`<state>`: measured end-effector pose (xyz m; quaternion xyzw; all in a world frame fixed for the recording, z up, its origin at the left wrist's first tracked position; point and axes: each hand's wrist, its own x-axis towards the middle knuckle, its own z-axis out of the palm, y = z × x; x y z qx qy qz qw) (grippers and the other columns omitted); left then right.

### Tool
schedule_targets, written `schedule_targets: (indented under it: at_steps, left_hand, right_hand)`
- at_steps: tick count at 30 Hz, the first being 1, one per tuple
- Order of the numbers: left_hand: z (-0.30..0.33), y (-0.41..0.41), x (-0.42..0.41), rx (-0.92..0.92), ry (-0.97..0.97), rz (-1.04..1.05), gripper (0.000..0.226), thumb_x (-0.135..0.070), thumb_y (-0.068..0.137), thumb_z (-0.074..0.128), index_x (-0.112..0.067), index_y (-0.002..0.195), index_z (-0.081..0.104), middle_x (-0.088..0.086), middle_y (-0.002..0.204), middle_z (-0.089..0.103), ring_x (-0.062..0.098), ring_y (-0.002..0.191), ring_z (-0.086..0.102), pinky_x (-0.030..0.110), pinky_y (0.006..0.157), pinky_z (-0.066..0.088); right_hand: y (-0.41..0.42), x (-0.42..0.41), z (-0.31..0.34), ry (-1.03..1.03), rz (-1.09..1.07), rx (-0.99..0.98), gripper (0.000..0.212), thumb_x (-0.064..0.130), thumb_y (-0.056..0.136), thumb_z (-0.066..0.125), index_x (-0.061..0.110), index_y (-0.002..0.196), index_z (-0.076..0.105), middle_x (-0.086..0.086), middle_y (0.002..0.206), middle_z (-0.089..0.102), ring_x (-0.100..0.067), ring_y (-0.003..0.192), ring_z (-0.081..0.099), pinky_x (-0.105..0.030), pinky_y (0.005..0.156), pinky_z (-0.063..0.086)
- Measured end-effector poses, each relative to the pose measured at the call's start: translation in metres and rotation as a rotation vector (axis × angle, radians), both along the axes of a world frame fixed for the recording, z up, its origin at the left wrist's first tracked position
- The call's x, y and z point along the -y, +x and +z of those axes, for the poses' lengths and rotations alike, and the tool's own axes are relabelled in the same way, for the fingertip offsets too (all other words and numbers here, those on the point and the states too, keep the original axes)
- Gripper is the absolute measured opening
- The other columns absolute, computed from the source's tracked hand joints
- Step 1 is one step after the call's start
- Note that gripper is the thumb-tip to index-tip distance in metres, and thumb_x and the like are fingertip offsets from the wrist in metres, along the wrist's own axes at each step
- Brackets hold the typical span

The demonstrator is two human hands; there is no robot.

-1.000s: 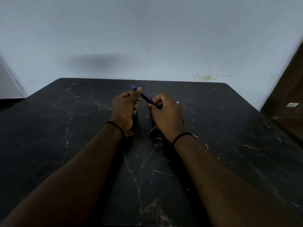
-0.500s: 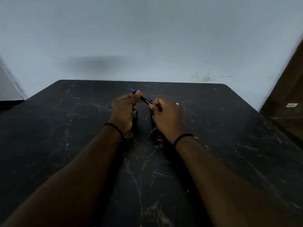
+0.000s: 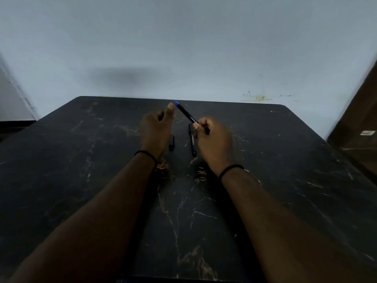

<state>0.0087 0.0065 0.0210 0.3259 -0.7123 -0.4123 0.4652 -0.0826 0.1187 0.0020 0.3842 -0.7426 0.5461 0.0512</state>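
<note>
Pens: two, both black. The held pen (image 3: 186, 115) is in the air and the lying pen (image 3: 192, 142) is on the bench (image 3: 285, 180).
Other loose part: one short black piece (image 3: 172, 144) lies on the bench between the wrists, just left of the lying pen. It is too small and dark to tell what it is.
Hands: two, the left hand (image 3: 156, 130) and the right hand (image 3: 213, 142). Each has one black wristband, on the left wrist (image 3: 145, 154) and the right wrist (image 3: 231, 168).
Right fingers (image 3: 204, 125): curled tight round the lower end of the held pen.
Left fingers: loosely bent, with the thumb (image 3: 171, 108) raised just beside the pen's blue end. I cannot tell whether the thumb touches the pen or whether the hand holds anything.
Hidden: the right hand covers the lower end of the held pen. Both elbows are cut off at the bottom edge.
Hard to read: the pale print on both pen barrels is too blurred to read.
Held pen, look: slim black barrel with a small bright blue end, tilted up and to the left.
Held pen, place: above the far middle of the bench, between the hands and above the lying pen.
Bench, look: black with pale veins.
Behind: a pale wall (image 3: 183, 48) with one yellowish stain (image 3: 261, 98).
</note>
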Motion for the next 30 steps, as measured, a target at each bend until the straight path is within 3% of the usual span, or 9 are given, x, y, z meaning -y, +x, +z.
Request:
schedule_targets:
  at_steps: [2, 6, 8, 10, 12, 16, 21, 25, 30]
  left_hand:
    - [-0.006, 0.003, 0.006, 0.300, -0.183, 0.114, 0.059, -0.051, 0.097, 0.049, -0.002, 0.067, 0.062, 0.010, 0.060, 0.055, 0.020, 0.053, 0.050, 0.030, 0.058, 0.042]
    - [-0.013, 0.002, 0.005, 0.795, -0.333, 0.163, 0.053, -0.058, 0.086, 0.053, -0.008, 0.071, 0.064, 0.013, 0.086, 0.068, 0.029, 0.078, 0.062, 0.032, 0.065, 0.045]
    - [-0.013, 0.000, 0.003, 0.885, -0.376, 0.150, 0.038, -0.048, 0.087, 0.060, -0.012, 0.073, 0.062, 0.013, 0.095, 0.068, 0.029, 0.084, 0.062, 0.031, 0.067, 0.041]
    - [-0.012, -0.001, 0.005, 0.874, -0.387, 0.184, 0.030, -0.036, 0.087, 0.063, -0.007, 0.090, 0.068, 0.017, 0.104, 0.068, 0.034, 0.096, 0.064, 0.032, 0.068, 0.039]
    - [-0.012, -0.001, 0.006, 0.815, -0.353, 0.187, 0.029, -0.033, 0.087, 0.065, -0.005, 0.094, 0.070, 0.017, 0.102, 0.069, 0.034, 0.095, 0.066, 0.031, 0.067, 0.039]
    - [-0.012, -0.001, 0.010, 0.438, -0.118, 0.082, 0.026, -0.027, 0.095, 0.061, -0.011, 0.077, 0.070, 0.010, 0.076, 0.066, 0.016, 0.061, 0.057, 0.027, 0.060, 0.040]
    - [-0.007, -0.005, 0.015, -0.177, 0.439, -0.037, 0.020, -0.016, 0.106, 0.040, -0.011, 0.113, 0.057, 0.005, 0.081, 0.065, 0.013, 0.058, 0.059, 0.021, 0.042, 0.045]
    - [-0.005, 0.001, 0.018, -0.424, 0.646, -0.148, 0.027, -0.017, 0.107, 0.033, -0.011, 0.120, 0.056, 0.004, 0.085, 0.067, 0.015, 0.076, 0.071, 0.025, 0.058, 0.055]
    - [-0.001, 0.001, 0.021, -0.662, 0.768, -0.146, 0.025, -0.013, 0.108, 0.029, -0.008, 0.124, 0.048, 0.010, 0.094, 0.065, 0.021, 0.082, 0.070, 0.032, 0.069, 0.058]
  right_hand:
    - [-0.004, 0.000, -0.002, -0.010, -0.031, 0.010, 0.021, 0.030, 0.097, 0.060, 0.020, 0.079, 0.063, 0.006, 0.070, 0.065, -0.003, 0.066, 0.059, -0.022, 0.059, 0.045]
    - [-0.007, 0.002, -0.006, -0.023, -0.034, 0.014, 0.022, 0.031, 0.095, 0.061, 0.019, 0.077, 0.062, 0.004, 0.070, 0.066, -0.010, 0.067, 0.061, -0.030, 0.063, 0.048]
    - [-0.007, 0.004, -0.007, -0.028, -0.034, -0.015, 0.022, 0.031, 0.093, 0.062, 0.018, 0.075, 0.062, 0.004, 0.068, 0.065, -0.011, 0.065, 0.061, -0.032, 0.062, 0.049]
    - [-0.008, 0.005, -0.007, -0.033, -0.029, -0.023, 0.022, 0.031, 0.093, 0.063, 0.018, 0.075, 0.062, 0.004, 0.068, 0.066, -0.011, 0.065, 0.061, -0.032, 0.062, 0.050]
    - [-0.008, 0.005, -0.008, -0.038, -0.033, -0.024, 0.023, 0.032, 0.092, 0.062, 0.020, 0.073, 0.060, 0.005, 0.067, 0.065, -0.008, 0.063, 0.059, -0.029, 0.060, 0.047]
    - [-0.008, 0.004, -0.009, -0.041, -0.034, -0.017, 0.022, 0.032, 0.091, 0.063, 0.022, 0.072, 0.061, 0.008, 0.066, 0.064, -0.004, 0.062, 0.059, -0.028, 0.059, 0.048]
    - [-0.004, 0.002, -0.005, -0.003, 0.003, -0.015, 0.018, 0.028, 0.092, 0.067, 0.018, 0.077, 0.065, 0.005, 0.070, 0.066, -0.010, 0.067, 0.061, -0.027, 0.060, 0.046]
    - [0.000, 0.002, -0.005, 0.084, 0.093, 0.017, 0.017, 0.030, 0.094, 0.066, 0.019, 0.081, 0.066, 0.005, 0.071, 0.067, -0.012, 0.068, 0.062, -0.029, 0.063, 0.050]
    - [0.002, 0.004, -0.004, 0.164, 0.160, 0.008, 0.015, 0.027, 0.093, 0.067, 0.017, 0.082, 0.068, -0.001, 0.076, 0.070, -0.020, 0.075, 0.066, -0.044, 0.072, 0.056]
